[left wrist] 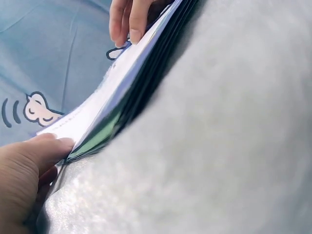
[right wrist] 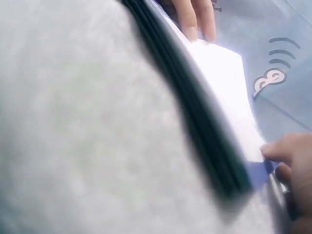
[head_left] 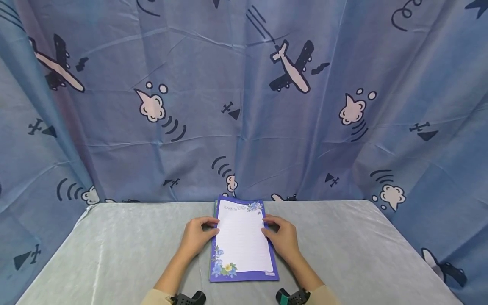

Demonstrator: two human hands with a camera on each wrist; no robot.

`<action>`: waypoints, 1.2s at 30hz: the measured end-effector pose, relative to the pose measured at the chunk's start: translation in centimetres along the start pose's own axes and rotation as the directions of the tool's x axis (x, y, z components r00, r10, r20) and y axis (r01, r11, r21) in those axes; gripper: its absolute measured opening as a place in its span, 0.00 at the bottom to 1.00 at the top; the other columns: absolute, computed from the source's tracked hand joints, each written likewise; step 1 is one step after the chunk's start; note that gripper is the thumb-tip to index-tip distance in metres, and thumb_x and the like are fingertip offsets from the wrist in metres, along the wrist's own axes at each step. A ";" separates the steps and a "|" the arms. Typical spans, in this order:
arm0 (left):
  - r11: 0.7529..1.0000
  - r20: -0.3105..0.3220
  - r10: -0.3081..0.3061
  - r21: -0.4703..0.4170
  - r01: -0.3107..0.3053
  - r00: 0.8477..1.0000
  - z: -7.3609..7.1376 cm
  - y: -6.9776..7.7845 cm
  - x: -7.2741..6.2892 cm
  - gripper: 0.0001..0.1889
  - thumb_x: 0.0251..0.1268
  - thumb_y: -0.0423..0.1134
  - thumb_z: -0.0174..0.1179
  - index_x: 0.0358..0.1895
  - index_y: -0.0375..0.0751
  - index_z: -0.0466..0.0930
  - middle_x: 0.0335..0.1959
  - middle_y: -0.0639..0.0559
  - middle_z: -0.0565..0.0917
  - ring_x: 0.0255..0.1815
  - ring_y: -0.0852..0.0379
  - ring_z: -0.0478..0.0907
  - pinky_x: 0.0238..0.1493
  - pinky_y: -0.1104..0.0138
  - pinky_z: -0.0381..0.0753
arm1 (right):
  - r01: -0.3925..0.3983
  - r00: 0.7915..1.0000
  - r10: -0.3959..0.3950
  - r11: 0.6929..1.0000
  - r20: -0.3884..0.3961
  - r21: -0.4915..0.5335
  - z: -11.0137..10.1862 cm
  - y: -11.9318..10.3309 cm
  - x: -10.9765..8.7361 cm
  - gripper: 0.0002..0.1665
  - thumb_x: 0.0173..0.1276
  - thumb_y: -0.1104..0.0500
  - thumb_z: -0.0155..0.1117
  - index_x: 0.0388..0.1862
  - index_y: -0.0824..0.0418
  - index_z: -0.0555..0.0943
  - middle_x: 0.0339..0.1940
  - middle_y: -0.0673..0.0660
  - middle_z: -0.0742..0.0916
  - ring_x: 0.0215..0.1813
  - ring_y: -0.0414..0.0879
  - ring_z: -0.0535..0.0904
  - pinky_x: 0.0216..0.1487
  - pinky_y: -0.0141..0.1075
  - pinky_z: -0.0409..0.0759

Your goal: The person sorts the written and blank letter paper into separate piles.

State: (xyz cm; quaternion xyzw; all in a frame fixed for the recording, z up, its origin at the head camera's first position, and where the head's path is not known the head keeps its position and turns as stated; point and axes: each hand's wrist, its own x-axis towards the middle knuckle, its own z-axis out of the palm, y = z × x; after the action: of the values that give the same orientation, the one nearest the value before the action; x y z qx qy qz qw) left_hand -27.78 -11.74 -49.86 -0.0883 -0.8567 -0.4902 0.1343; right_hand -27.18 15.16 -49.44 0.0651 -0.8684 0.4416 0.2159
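Note:
A stack of lined writing paper [head_left: 244,241] lies upright to the viewer at the middle of the table. Its top sheet is white with a purple border, and blue flowers decorate two corners. My left hand [head_left: 196,237] grips the stack's left edge, thumb on top. On the opposite edge my right hand [head_left: 284,239] holds it likewise. From the left wrist, the left hand [left wrist: 29,170] pinches the layered edge, where a green layer shows. The right wrist view has the right hand [right wrist: 290,165] at the paper [right wrist: 226,92], above dark layers. Fingertips underneath are partly hidden.
A pale grey cloth covers the table [head_left: 133,241]. Behind and beside it hangs a blue curtain [head_left: 206,106] printed with planes and clouds. Both wrists wear dark devices, the left device [head_left: 189,298] and the right device [head_left: 292,296].

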 end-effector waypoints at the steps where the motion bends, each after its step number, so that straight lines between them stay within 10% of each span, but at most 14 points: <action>1: 1.000 0.003 -0.010 -0.004 0.010 1.000 0.0 0.0 0.0 0.10 0.53 0.29 0.74 0.40 0.41 0.91 0.33 0.52 0.90 0.38 0.58 0.85 0.46 0.64 0.82 | -0.005 1.000 0.005 1.000 -0.002 0.000 0.0 0.0 0.0 0.16 0.54 0.70 0.77 0.42 0.60 0.90 0.46 0.58 0.92 0.50 0.53 0.88 0.56 0.48 0.82; 22: 0.993 -0.102 -0.069 -0.106 0.058 0.992 0.2 0.2 -0.3 0.07 0.52 0.29 0.75 0.34 0.42 0.91 0.27 0.52 0.89 0.29 0.65 0.82 0.36 0.73 0.81 | -0.147 0.989 0.147 0.987 -0.005 0.069 -0.5 -0.1 -0.1 0.15 0.56 0.68 0.77 0.43 0.59 0.90 0.34 0.56 0.91 0.38 0.42 0.82 0.41 0.29 0.77; 36: 0.975 -0.117 -0.142 -0.189 0.118 0.983 0.1 0.2 0.1 0.06 0.52 0.30 0.75 0.34 0.40 0.91 0.29 0.48 0.90 0.26 0.66 0.81 0.31 0.74 0.80 | -0.231 0.972 0.212 0.943 0.103 0.239 -1.0 0.3 0.5 0.13 0.63 0.65 0.72 0.48 0.60 0.89 0.45 0.61 0.90 0.35 0.39 0.83 0.33 0.28 0.80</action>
State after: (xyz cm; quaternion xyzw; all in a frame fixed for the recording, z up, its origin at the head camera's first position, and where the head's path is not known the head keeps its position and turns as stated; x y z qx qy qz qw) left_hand -27.83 -11.55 -49.77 -0.0118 -0.8020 -0.5783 0.1488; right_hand -27.37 16.16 -48.95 0.0104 -0.8152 0.5660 0.1220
